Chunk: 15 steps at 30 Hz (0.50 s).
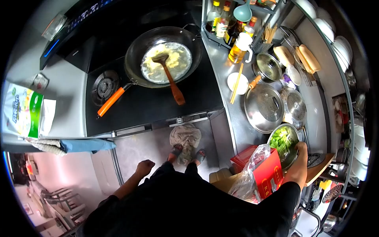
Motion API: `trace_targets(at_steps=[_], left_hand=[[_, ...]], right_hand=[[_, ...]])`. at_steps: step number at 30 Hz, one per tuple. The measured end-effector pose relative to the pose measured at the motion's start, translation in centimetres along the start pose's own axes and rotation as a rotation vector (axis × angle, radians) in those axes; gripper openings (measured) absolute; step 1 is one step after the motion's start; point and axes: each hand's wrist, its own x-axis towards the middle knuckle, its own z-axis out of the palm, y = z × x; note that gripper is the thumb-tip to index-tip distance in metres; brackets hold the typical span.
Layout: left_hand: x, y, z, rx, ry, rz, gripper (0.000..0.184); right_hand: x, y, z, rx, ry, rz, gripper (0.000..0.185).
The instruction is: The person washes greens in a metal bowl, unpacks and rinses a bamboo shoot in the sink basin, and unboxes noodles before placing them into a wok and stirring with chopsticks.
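My right hand (301,148) grips the rim of a metal bowl (292,161) at the right, which holds chopped green leafy vegetables (280,141). My left hand (145,168) hangs over the floor with its fingers curled closed and nothing visible in it. On the stove, a black wok (134,59) with an orange handle holds bubbling pale liquid and yellowish pieces that look like egg (173,59). A wooden spatula (172,84) rests in the wok, its handle over the near rim.
A steel lid (258,106), a small lidded pot (265,65), a white bowl with chopsticks (237,83) and an oil jug (239,49) stand on the right counter. A red box (268,173) with plastic sits near my right arm. A cloth (184,136) hangs before the stove.
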Motion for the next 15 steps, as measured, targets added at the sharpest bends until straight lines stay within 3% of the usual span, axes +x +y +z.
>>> trace_targets(at_steps=[2,4,6,8,10,13,14,15], left_hand=[[-0.7,1.2,1.1,-0.022,-0.025,-0.013,0.038],[0.7,0.7,-0.9,-0.047,0.023,0.002,0.036],[0.3,0.8,-0.4,-0.023,0.024,0.074,0.035],[0.8,0.2,-0.1,0.066,0.045,0.21,0.034],[1.5,-0.1,0.3,0.064,0.015,0.168,0.035],[1.3,1.5,-0.4,0.037,0.005,0.142,0.036],[1.3,2.0,-0.7,0.023,0.008,0.142,0.036],[1.6,2.1,-0.6,0.012,0.019,0.155,0.036]], right_hand=[[-4.5,-1.0,-4.0,-0.421,-0.066,-0.06,0.022],[-5.8,-4.6,-5.2,-0.296,-0.032,-0.039,0.023],[-4.5,-2.5,-5.2,0.102,0.016,0.195,0.028],[-4.2,-1.3,-6.1,-0.007,0.14,0.112,0.03],[-7.2,-2.9,-8.4,0.193,0.258,0.233,0.034],[-7.4,-2.0,-11.3,0.248,0.291,0.217,0.036],[-11.8,-4.3,-13.4,0.264,0.349,0.187,0.031],[-12.4,-5.1,-14.8,0.103,0.375,0.127,0.029]])
